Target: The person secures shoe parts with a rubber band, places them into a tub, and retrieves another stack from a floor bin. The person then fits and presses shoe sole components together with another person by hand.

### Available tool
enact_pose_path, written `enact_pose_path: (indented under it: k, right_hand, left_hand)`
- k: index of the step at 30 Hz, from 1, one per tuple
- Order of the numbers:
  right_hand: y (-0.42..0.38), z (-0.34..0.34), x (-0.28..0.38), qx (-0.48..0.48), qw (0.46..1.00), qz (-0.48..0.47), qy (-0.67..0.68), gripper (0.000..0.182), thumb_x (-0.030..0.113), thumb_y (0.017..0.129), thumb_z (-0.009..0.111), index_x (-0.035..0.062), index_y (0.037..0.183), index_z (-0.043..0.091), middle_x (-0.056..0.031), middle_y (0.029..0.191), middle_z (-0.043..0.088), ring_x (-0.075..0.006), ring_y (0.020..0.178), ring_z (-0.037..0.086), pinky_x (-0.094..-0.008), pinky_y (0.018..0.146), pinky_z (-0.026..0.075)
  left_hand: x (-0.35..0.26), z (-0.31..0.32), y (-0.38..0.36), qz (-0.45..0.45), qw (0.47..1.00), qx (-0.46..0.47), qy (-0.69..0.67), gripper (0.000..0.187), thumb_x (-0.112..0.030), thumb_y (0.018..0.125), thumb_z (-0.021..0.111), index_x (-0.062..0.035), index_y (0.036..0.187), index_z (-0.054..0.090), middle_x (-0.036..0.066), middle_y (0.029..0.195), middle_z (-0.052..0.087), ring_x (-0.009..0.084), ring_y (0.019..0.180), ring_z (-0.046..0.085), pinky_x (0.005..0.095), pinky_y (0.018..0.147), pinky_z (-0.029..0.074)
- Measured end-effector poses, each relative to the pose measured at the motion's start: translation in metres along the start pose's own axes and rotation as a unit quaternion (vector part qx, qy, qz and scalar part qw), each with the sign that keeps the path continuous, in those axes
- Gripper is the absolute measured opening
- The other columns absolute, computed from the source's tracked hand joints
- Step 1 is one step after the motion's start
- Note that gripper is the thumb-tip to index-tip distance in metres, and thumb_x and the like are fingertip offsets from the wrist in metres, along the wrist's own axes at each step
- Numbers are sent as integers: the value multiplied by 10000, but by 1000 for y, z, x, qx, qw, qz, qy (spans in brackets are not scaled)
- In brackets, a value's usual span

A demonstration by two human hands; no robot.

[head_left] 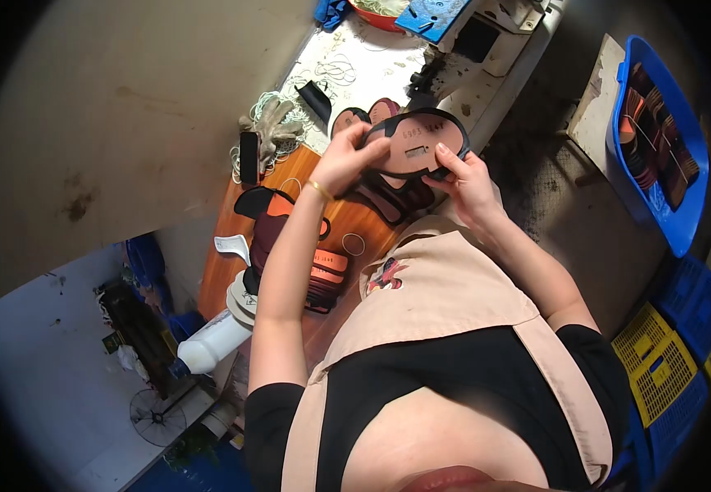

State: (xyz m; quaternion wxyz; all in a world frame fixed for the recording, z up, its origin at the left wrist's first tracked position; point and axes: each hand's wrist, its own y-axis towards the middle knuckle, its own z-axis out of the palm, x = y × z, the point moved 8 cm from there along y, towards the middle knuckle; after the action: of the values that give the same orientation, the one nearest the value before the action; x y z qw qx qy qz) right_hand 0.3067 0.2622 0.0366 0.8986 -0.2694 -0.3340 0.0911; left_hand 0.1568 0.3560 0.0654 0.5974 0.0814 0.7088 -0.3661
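Note:
Both hands hold a flat, rounded shoe piece [417, 141] with a pinkish-brown face, a black rim, printed digits and a small rectangular mark. My right hand [472, 184] grips its lower right edge, thumb on the face and fingers beneath. At the left end, my left hand [347, 160] pinches the black edge between thumb and fingers; those fingers are slightly blurred. Behind the piece, more brown-and-black shoe pieces [349, 121] lie on the table, partly hidden. Beside my left forearm are orange, maroon and black shoe pieces [326, 275], some stacked.
On the wooden table [222, 221] are a rubber band [354, 244], a white curved piece [232, 246] and a black phone-like object [249, 157]. A glove [277, 127] lies among strings. A blue basket [679, 217] of bundled pieces stands right, above yellow crates [655, 361].

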Motion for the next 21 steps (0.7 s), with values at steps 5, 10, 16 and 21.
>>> enact_pose_path:
  k: [5, 10, 16, 21]
  right_hand:
    - [6, -8, -13, -47, 997, -22, 55, 204, 235, 889, 572, 61, 995, 570, -48, 919, 634, -130, 772, 622, -278, 687, 544]
    - [22, -2, -7, -54, 998, -35, 1, 264, 284, 884, 579, 28, 947, 592, -65, 849, 654, -141, 725, 642, -233, 632, 512]
    - [52, 5, -9, -30, 987, -50, -146, 327, 323, 852, 619, -3, 861, 607, -80, 791, 654, -154, 685, 648, -228, 610, 490]
    - [63, 10, -4, -1, 984, -31, -175, 351, 338, 824, 650, -7, 782, 597, -74, 675, 625, -155, 548, 621, -220, 521, 471]
  left_hand:
    - [6, -6, 70, -55, 994, 62, -66, 310, -116, 775, 706, -73, 961, 462, 4, 790, 593, 43, 610, 507, 166, 500, 355]
    - [7, -21, 75, -93, 993, 53, -53, 355, -86, 779, 688, -83, 1041, 448, -18, 736, 569, 52, 598, 501, 184, 513, 374]
    - [25, -49, 50, -85, 984, -31, -153, 448, 9, 776, 667, -63, 1137, 413, 22, 815, 579, 114, 758, 591, 247, 648, 481]
    - [33, -55, 22, -41, 981, -123, -147, 452, -17, 806, 645, -59, 1207, 438, 42, 1000, 582, 97, 862, 570, 223, 757, 467]
